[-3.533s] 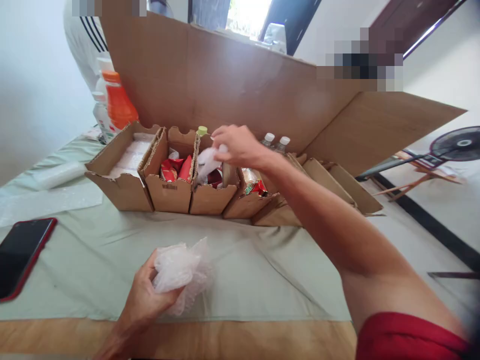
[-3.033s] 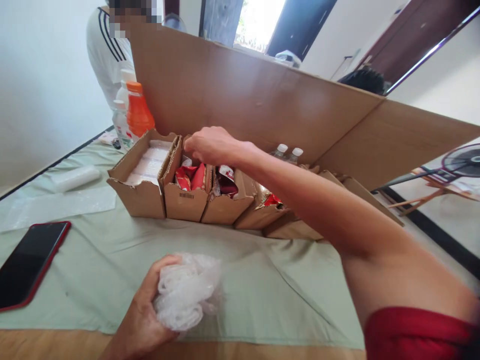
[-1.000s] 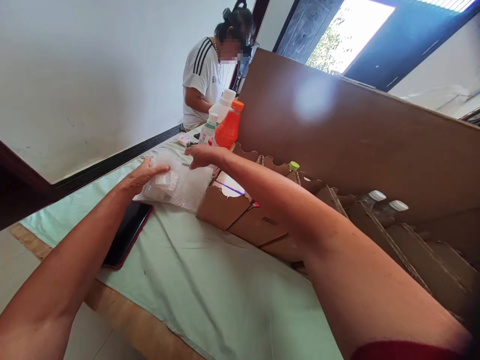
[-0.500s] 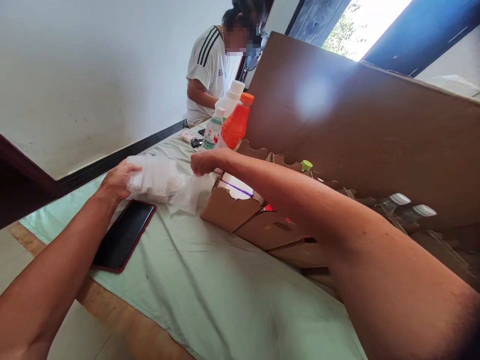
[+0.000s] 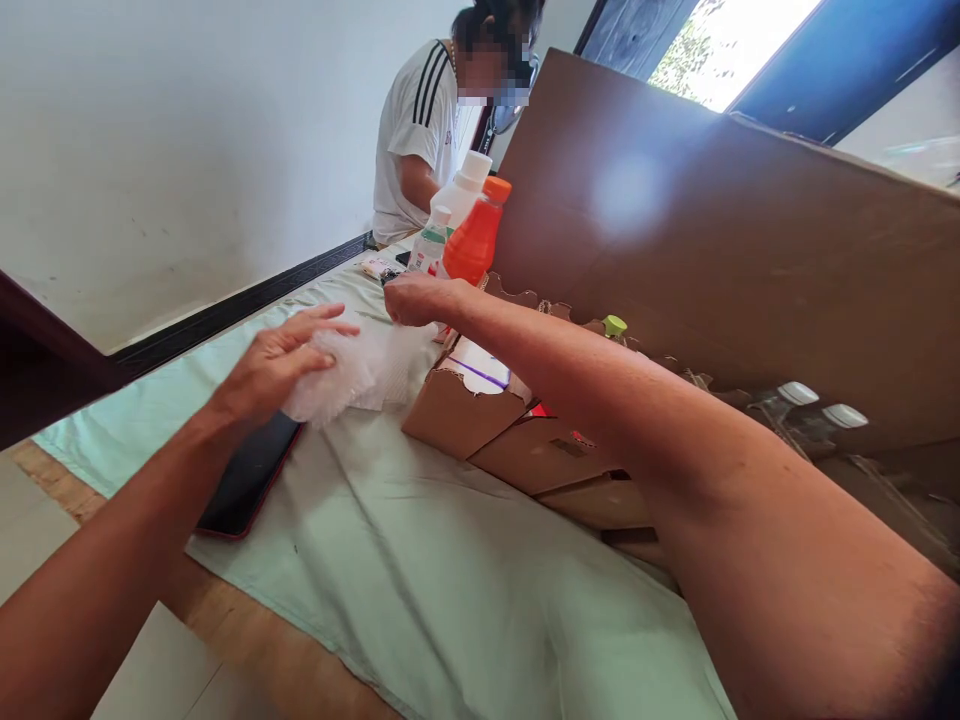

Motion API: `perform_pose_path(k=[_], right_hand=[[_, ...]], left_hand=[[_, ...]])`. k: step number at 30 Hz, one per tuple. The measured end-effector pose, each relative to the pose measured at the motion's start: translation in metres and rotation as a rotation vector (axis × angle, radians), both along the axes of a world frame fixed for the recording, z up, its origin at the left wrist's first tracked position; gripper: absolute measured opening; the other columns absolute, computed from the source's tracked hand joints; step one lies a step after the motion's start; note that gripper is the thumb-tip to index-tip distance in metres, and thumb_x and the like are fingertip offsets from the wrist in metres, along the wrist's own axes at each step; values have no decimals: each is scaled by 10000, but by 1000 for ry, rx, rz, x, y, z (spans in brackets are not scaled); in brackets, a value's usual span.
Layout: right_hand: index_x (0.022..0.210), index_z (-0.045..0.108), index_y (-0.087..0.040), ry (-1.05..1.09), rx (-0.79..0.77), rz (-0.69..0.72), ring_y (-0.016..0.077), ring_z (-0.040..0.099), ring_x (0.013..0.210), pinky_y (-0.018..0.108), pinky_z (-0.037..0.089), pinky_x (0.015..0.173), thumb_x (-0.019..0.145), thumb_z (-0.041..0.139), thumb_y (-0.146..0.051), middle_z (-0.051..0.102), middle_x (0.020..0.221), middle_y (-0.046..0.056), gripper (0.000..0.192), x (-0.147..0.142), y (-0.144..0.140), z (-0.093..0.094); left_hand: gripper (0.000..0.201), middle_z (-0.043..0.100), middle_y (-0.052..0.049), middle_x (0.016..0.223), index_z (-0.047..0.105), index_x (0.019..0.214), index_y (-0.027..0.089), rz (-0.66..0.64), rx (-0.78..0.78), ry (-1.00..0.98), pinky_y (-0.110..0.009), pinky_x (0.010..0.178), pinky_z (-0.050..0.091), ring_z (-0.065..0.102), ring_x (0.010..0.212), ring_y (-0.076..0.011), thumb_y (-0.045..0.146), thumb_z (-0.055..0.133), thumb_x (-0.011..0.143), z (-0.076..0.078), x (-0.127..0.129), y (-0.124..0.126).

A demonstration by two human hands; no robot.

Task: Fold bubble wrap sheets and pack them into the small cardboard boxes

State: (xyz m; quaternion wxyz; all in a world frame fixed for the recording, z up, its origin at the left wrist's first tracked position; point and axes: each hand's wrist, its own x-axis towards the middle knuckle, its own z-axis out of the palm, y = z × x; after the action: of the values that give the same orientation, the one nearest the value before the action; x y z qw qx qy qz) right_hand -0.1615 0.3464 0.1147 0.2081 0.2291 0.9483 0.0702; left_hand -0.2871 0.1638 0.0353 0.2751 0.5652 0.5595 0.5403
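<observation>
Crumpled clear bubble wrap (image 5: 337, 385) lies on the green cloth between my two hands. My left hand (image 5: 281, 365) is against its left end, fingers stretched apart and thumb resting on the plastic. At the far end my right hand (image 5: 412, 298) is closed, and a flat stretch of the wrap runs up to it; the fingertips are hidden. Below my left wrist is a dark phone (image 5: 247, 480) with a red edge, partly covered by that hand and the wrap. My right forearm reaches across a divided cardboard box (image 5: 465, 415).
Behind my right hand stand a red bottle (image 5: 476, 235) with an orange cap, a white-capped bottle (image 5: 469, 180) and a small clear bottle (image 5: 429, 245). A tall cardboard panel (image 5: 675, 230) rises at the right. Across the table is another person (image 5: 416, 140) in a white shirt.
My left hand has moved right and spread its fingers, pushing the wrap into a bunch toward my right hand. My right hand has shifted slightly up the view.
</observation>
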Motion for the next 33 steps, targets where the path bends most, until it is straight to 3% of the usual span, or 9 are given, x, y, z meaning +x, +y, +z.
perform_pose_path(k=[4,7,10,14,18,22,27,30,33], right_hand=[[1347,676,-74,-2,28,49,282,636,1292,361,506,1068,898,541,29,697,1353,168,480,-7,-12,1],[1571,465,-155,3,-94,54,249,610,1339,327,496,1105,867,562,64,559,1554,116,744,-6,-19,-4],[1616,383,-174,9,-144,-18,224,662,1253,303,530,1049,870,556,70,514,1594,102,804,0,-20,0],[1515,525,-119,59,-109,-45,247,625,1284,335,500,1064,934,561,2,582,1510,131,594,13,-16,19],[1370,647,-136,211,-104,26,244,623,1226,357,487,1022,948,621,-100,654,1374,115,424,37,-24,38],[1283,676,-153,361,-111,149,230,637,1146,374,477,971,990,595,-178,668,1321,105,304,93,-71,59],[1108,715,-195,523,22,212,224,657,1122,402,461,976,1046,499,-210,706,1275,80,226,196,-169,73],[1044,720,-191,590,97,140,216,687,1036,410,470,967,1036,492,-165,746,1226,92,229,254,-222,53],[1026,715,-198,606,123,-35,221,693,1013,434,473,977,1025,505,-148,760,1204,98,216,307,-270,18]], left_hand=[[506,306,-130,1712,700,1344,222,14,-70,600,-660,1267,144,215,1594,-418,336,612,859,-50,27,4],[642,219,-205,1728,576,1488,218,42,-117,806,-695,1252,90,148,1603,-459,349,665,867,-76,47,2],[730,211,-236,1721,526,1523,209,60,-51,829,-694,1246,98,158,1599,-466,479,698,867,-73,51,-5],[839,71,-194,1759,371,1610,238,317,42,770,-661,1257,92,62,1624,-422,573,653,893,-58,31,-5],[923,38,-218,1756,366,1614,235,302,-202,838,-732,1220,86,10,1613,-475,598,714,839,-69,17,13],[945,49,-238,1749,355,1621,196,226,-328,925,-712,1232,100,34,1608,-486,567,734,839,-81,15,23],[918,29,-240,1749,297,1632,173,192,-305,870,-732,1213,137,52,1606,-481,596,668,906,-62,16,9],[885,13,-210,1759,286,1629,192,173,-232,892,-741,1206,150,65,1611,-458,574,666,927,-53,19,-3],[824,106,-239,1742,407,1568,161,91,-279,950,-775,1170,194,114,1591,-498,473,754,889,-44,30,-15]])
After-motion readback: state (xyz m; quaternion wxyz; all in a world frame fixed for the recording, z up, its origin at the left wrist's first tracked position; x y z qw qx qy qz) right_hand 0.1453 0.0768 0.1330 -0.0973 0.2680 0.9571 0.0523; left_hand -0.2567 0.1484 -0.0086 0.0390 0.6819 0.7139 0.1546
